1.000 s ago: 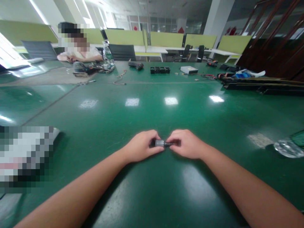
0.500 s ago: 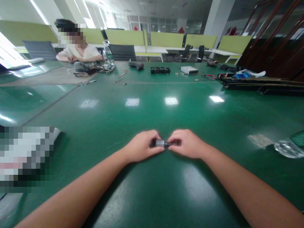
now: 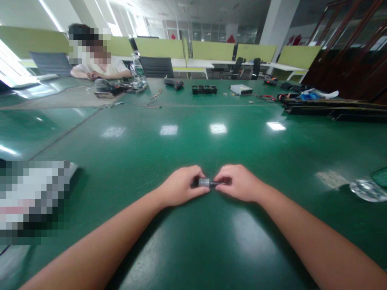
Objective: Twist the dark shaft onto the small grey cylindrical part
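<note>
Between my hands, low over the green table (image 3: 193, 149), lies a small grey and black cylinder (image 3: 204, 183), level and pointing left to right. My left hand (image 3: 184, 185) is closed on its thicker grey part, thumb on the near side and fingers on the far side. The thin dark end on the right is pinched in my right hand (image 3: 238, 183), whose fingertips cover part of it. Its exact kind is too small to make out. Both hands rest at or just above the tabletop.
To the left is a blurred-out white and grey object (image 3: 33, 193); a clear bottle (image 3: 367, 190) lies at the right edge. Along the far side are a black part (image 3: 204, 89), a silver box (image 3: 241, 89) and long dark strips (image 3: 335, 109). A person (image 3: 101, 68) sits at far left.
Hardly anything differs. Both hands keep their hold on the cylinder, and my right hand's fingertips sit very slightly further right.
</note>
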`<state>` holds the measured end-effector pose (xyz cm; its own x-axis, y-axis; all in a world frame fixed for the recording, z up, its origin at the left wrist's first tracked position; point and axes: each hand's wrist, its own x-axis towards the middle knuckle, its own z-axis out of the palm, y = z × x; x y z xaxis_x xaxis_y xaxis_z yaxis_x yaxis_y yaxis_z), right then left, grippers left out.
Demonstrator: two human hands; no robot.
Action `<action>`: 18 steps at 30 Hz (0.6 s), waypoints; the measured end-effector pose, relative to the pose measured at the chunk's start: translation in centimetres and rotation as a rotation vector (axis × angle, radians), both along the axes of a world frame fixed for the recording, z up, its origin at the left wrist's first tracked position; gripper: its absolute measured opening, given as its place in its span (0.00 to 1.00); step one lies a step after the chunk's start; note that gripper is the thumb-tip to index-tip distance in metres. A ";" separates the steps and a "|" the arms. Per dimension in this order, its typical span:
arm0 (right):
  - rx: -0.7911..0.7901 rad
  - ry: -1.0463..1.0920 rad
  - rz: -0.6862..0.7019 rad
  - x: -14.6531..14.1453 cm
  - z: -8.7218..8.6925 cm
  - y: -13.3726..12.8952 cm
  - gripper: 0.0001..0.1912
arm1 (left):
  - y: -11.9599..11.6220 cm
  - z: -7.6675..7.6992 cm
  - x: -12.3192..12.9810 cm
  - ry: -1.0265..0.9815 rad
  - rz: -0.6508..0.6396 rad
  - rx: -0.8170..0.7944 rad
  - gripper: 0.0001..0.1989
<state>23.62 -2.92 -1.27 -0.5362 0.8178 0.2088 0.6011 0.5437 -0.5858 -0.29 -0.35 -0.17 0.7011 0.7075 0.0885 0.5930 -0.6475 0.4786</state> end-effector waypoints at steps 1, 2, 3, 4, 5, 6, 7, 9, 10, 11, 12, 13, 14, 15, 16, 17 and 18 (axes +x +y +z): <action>0.001 -0.002 -0.001 0.0 0.0 0.0 0.05 | 0.0 0.0 0.0 -0.001 0.000 0.000 0.13; 0.002 -0.002 -0.003 0.0 -0.1 0.0 0.05 | 0.0 0.0 0.0 -0.001 0.000 0.001 0.13; 0.002 -0.003 -0.003 0.1 -0.1 0.0 0.05 | 0.0 0.0 0.0 -0.001 0.001 0.001 0.13; 0.002 -0.004 -0.004 0.1 -0.1 0.0 0.05 | 0.0 0.0 0.0 -0.001 0.002 0.000 0.13; 0.003 -0.005 -0.004 0.1 0.0 0.0 0.05 | 0.0 0.0 0.0 -0.003 0.002 -0.001 0.13; 0.004 -0.007 -0.003 0.1 0.0 -0.1 0.05 | 0.0 0.0 0.0 -0.004 0.002 -0.001 0.13; 0.004 -0.009 -0.002 0.1 0.0 -0.1 0.05 | 0.0 0.0 0.0 -0.005 0.002 0.000 0.13; 0.004 -0.012 -0.001 0.1 0.1 -0.1 0.05 | 0.0 -0.1 -0.1 -0.006 0.003 0.001 0.12; 0.003 -0.013 -0.002 0.1 0.1 -0.1 0.05 | 0.0 -0.1 -0.1 -0.005 0.004 0.002 0.12; 0.002 -0.014 -0.001 0.1 0.2 -0.1 0.05 | 0.0 -0.1 -0.1 -0.004 0.004 0.003 0.13; 0.003 -0.016 -0.002 0.1 0.2 -0.1 0.05 | 0.0 -0.1 -0.1 -0.003 0.004 0.005 0.13; 0.005 -0.019 -0.002 0.2 0.2 -0.1 0.05 | 0.0 -0.2 -0.1 -0.002 0.003 0.006 0.13; 0.006 -0.023 -0.002 0.2 0.2 -0.1 0.05 | 0.0 -0.2 -0.1 -0.001 0.002 0.007 0.13; 0.006 -0.027 -0.002 0.2 0.2 0.0 0.05 | 0.1 -0.2 -0.1 -0.001 0.001 0.008 0.13; 0.006 -0.030 -0.002 0.2 0.2 0.0 0.05 | 0.1 -0.2 -0.1 -0.001 0.000 0.007 0.13; 0.006 -0.033 -0.004 0.2 0.2 0.0 0.05 | 0.0 -0.2 -0.1 -0.002 0.000 0.005 0.13; 0.005 -0.035 -0.005 0.3 0.2 0.0 0.05 | 0.0 -0.2 -0.1 -0.004 -0.001 0.004 0.13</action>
